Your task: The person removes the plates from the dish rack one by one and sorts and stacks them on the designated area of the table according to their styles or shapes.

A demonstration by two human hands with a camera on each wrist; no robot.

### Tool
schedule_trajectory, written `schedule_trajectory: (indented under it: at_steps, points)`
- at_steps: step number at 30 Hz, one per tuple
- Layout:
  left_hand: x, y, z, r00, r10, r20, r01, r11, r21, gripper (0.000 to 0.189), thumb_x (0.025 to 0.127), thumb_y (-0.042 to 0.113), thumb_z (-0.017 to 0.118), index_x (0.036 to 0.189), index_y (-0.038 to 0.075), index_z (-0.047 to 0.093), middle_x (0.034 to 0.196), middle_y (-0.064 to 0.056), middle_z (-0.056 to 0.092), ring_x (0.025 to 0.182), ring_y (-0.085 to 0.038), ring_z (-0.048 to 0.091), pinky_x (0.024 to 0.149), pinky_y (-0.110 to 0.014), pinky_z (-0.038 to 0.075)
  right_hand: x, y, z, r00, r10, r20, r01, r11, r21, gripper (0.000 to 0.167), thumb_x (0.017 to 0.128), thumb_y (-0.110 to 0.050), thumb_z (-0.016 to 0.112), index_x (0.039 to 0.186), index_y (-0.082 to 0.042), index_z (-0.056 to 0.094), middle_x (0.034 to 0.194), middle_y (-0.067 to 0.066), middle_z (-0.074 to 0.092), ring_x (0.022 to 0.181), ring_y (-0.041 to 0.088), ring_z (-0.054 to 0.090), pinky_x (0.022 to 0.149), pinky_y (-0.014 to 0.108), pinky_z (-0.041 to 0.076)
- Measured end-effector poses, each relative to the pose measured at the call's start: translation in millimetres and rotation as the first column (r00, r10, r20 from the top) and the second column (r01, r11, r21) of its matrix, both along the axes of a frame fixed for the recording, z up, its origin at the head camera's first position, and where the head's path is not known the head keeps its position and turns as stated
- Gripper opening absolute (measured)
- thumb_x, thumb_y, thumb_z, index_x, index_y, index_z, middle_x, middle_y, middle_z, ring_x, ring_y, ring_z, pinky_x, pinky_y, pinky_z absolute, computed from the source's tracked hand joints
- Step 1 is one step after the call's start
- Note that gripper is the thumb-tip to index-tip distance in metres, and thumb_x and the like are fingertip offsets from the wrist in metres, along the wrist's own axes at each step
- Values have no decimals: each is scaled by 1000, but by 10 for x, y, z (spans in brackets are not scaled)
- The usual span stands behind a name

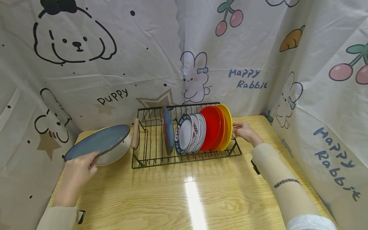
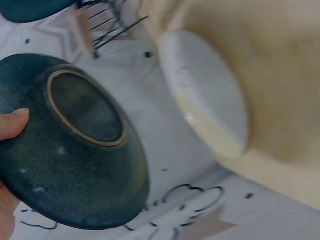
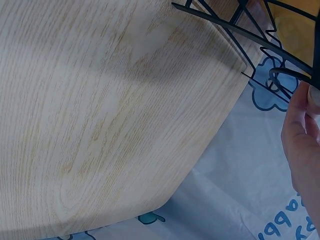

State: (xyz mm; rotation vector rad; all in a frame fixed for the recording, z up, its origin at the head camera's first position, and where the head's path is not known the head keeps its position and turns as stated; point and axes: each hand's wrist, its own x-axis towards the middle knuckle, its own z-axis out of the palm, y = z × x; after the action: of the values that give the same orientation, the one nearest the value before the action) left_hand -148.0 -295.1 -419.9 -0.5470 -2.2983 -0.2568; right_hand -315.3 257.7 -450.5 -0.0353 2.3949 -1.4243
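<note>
My left hand (image 1: 81, 167) grips a blue plate (image 1: 99, 140) by its near edge, holding it tilted over a white dish (image 1: 115, 154) on the table's left side. The left wrist view shows the plate's dark blue-green underside (image 2: 75, 175) with its foot ring, the thumb pressed against it. My right hand (image 1: 244, 132) holds the right end of a black wire dish rack (image 1: 152, 163); its fingertips are partly hidden there. Inside the rack stand a blue plate (image 1: 168, 131), several white patterned dishes (image 1: 184, 135), red plates (image 1: 210, 127) and a yellow plate (image 1: 229, 127).
A wooden handle (image 1: 135, 133) forms the rack's left end, close beside the white dish. The wood-grain table (image 1: 161, 198) stretches in front of the rack. Printed cloth (image 1: 149, 48) hangs behind and along both sides.
</note>
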Motion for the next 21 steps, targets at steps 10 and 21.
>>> schedule_trajectory:
  at_steps: [10, 21]
  points:
    - [360, -120, -429, 999, -13, -33, 12, 1000, -11, 28, 74, 2, 40, 81, -5, 66, 65, -18, 64, 41, -24, 51, 32, -32, 35, 0, -8, -10, 1000, 4, -5, -4, 1000, -16, 44, 96, -6, 45, 135, 11, 33, 123, 30, 48, 85, 19, 50, 72, 30, 47]
    - [717, -225, -764, 997, 26, 71, -25, 1000, -9, 33, 54, -6, 56, 86, -5, 64, 79, -21, 67, 61, -34, 62, 49, -46, 49, 3, 2, 2, 1000, -1, -4, 1, 1000, -8, 45, 95, -4, 44, 136, 12, 32, 124, 30, 46, 89, 20, 50, 70, 25, 47]
